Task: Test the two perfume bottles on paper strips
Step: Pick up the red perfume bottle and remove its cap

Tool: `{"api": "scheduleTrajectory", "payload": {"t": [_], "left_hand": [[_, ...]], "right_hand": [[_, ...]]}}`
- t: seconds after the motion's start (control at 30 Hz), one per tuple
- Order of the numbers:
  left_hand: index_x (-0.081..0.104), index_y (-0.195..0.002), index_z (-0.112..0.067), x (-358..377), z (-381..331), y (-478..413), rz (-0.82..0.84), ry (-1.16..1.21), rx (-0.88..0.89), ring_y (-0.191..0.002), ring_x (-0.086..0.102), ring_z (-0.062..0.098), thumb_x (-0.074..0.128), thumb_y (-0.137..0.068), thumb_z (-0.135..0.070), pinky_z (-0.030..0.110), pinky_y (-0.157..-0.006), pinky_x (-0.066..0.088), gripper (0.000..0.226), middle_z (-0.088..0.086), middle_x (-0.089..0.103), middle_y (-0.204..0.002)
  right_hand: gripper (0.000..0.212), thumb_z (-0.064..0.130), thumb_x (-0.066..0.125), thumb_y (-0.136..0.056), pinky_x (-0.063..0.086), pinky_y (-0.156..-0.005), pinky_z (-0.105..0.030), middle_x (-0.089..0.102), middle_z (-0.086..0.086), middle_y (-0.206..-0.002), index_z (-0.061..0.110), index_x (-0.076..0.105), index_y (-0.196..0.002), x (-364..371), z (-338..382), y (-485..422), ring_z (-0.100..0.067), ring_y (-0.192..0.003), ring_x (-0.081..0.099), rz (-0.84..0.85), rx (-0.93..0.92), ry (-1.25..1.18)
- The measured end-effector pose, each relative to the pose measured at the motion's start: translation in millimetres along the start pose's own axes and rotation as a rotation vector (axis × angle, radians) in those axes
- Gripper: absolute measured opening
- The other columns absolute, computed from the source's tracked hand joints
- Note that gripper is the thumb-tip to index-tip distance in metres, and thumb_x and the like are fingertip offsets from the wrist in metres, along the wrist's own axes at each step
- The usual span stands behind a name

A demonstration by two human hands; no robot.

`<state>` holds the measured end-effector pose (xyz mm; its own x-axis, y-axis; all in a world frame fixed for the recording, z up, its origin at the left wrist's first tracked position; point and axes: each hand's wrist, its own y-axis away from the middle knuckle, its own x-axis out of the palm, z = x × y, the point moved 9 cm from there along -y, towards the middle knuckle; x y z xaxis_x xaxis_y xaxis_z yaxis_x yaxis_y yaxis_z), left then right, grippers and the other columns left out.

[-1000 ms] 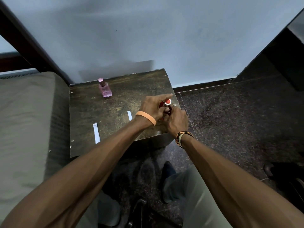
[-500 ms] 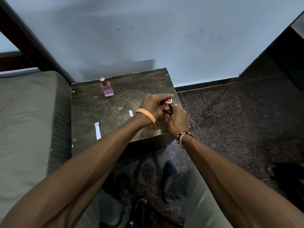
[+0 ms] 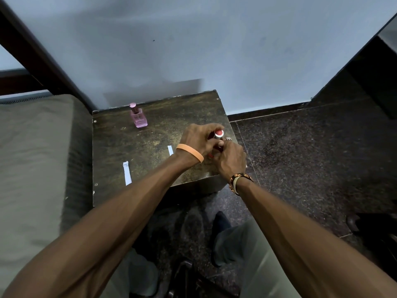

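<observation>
Red perfume bottle held in both hands over the table

The red bottle [image 3: 218, 134] is clasped by fingers of the left hand [image 3: 198, 138] and right hand [image 3: 231, 157] above the table [image 3: 150, 147] right edge; the pink bottle [image 3: 138, 116] is stood at the back, two paper strips [image 3: 126, 173] laid flat.

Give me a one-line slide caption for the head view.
Both hands, left and right, grip the red perfume bottle over the table; pink bottle and two paper strips wait.
</observation>
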<state>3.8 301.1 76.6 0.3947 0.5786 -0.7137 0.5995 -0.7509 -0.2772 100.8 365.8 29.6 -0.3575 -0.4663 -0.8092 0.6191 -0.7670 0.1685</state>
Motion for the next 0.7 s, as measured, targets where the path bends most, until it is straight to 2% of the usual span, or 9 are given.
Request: {"api": "scheduleTrajectory", "payload": {"t": [0.1,0.33,0.53,0.6,0.7], "left_hand": [[0.074,-0.095,-0.019,-7,11,-2,-0.105,0.082,-0.110,-0.079,0.070,0.009,0.083,-0.066,-0.029,0.026,-0.072,0.057,0.032,-0.002,0.076,-0.090],[0.072,-0.105,-0.015,-6,12,2,-0.062,0.111,-0.104,-0.088,0.070,0.012,0.085,-0.064,-0.019,0.032,-0.080,0.058,0.043,0.002,0.074,-0.099],[0.070,-0.109,-0.017,-8,8,2,-0.003,0.110,-0.140,-0.095,0.069,0.016,0.085,-0.063,-0.017,0.035,-0.086,0.056,0.049,0.003,0.073,-0.107],[0.070,-0.110,-0.018,-10,5,3,0.004,0.122,-0.150,-0.094,0.069,0.015,0.085,-0.064,-0.016,0.034,-0.086,0.056,0.048,0.003,0.072,-0.107],[0.069,-0.112,-0.019,-21,1,6,-0.026,0.150,-0.168,-0.093,0.068,0.013,0.084,-0.066,-0.014,0.033,-0.084,0.057,0.049,0.001,0.072,-0.109]], "right_hand": [[0.024,0.029,0.068,-0.087,0.054,-0.077,-0.041,0.071,-0.012,-0.099,0.011,0.067,-0.105,0,0,-1,-0.033,-0.092,0.066,0.009,0.015,-0.024],[0.024,0.029,0.066,-0.088,0.054,-0.078,-0.046,0.069,-0.013,-0.099,0.012,0.065,-0.103,2,0,-2,-0.035,-0.092,0.065,0.005,-0.005,-0.008],[0.027,0.035,0.068,-0.086,0.054,-0.075,-0.044,0.069,-0.009,-0.096,0.016,0.063,-0.104,8,2,-9,-0.032,-0.089,0.065,0.080,-0.017,-0.016],[0.031,0.034,0.073,-0.081,0.055,-0.076,-0.043,0.070,-0.006,-0.098,0.018,0.062,-0.105,9,3,-11,-0.030,-0.091,0.066,0.116,-0.013,-0.008],[0.048,0.033,0.078,-0.078,0.055,-0.082,-0.044,0.069,-0.007,-0.107,0.016,0.056,-0.117,5,7,-9,-0.030,-0.099,0.066,0.140,-0.022,-0.018]]}}
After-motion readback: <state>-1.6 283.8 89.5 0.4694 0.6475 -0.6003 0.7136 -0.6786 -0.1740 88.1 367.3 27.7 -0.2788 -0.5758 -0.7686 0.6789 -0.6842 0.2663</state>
